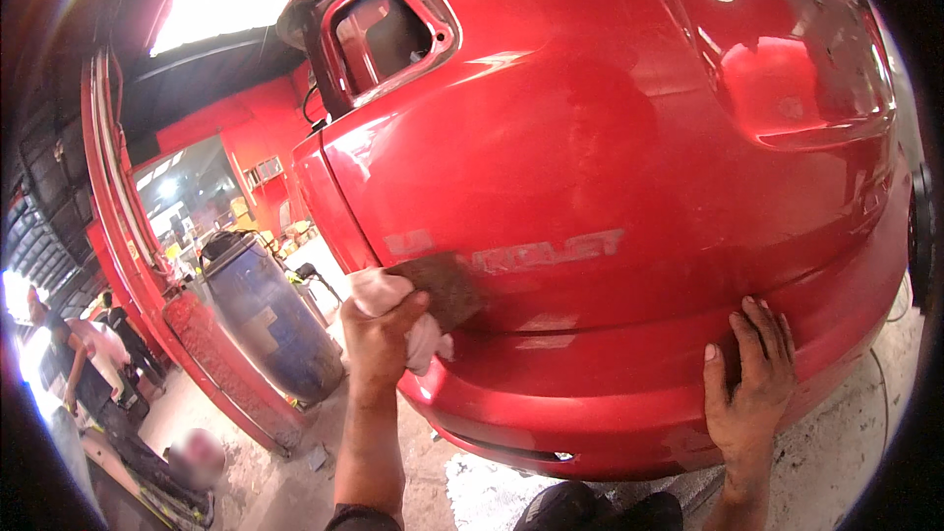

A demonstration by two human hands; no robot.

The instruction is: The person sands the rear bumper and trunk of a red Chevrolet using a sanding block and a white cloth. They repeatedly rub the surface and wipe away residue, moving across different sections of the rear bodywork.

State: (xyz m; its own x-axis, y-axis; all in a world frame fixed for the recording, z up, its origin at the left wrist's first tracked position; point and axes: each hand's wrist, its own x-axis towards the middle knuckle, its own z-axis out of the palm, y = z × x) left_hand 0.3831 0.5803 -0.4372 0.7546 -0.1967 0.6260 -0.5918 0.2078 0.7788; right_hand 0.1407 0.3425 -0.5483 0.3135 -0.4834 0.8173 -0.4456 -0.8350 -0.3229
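Observation:
A red car's rear body panel (551, 167) fills most of the view, with a faint greyish mark of lettering (551, 251) across it. My left hand (379, 334) is closed around a crumpled whitish cloth (379, 291) and a flat dark brown piece (444, 287) that looks like sandpaper or a scouring pad. This dark piece lies against the paint at the left end of the lettering. My right hand (752, 379) rests on the red bumper (600, 413) to the right, fingers stretched out, holding nothing. My left fingertips are partly hidden by the cloth.
An uncovered lamp opening (383, 39) sits at the panel's upper left. Behind the car stand a blue barrel (270, 320) and a red post (187, 334). Two people are at the far left. White speckled material (492, 497) lies on the floor below the bumper.

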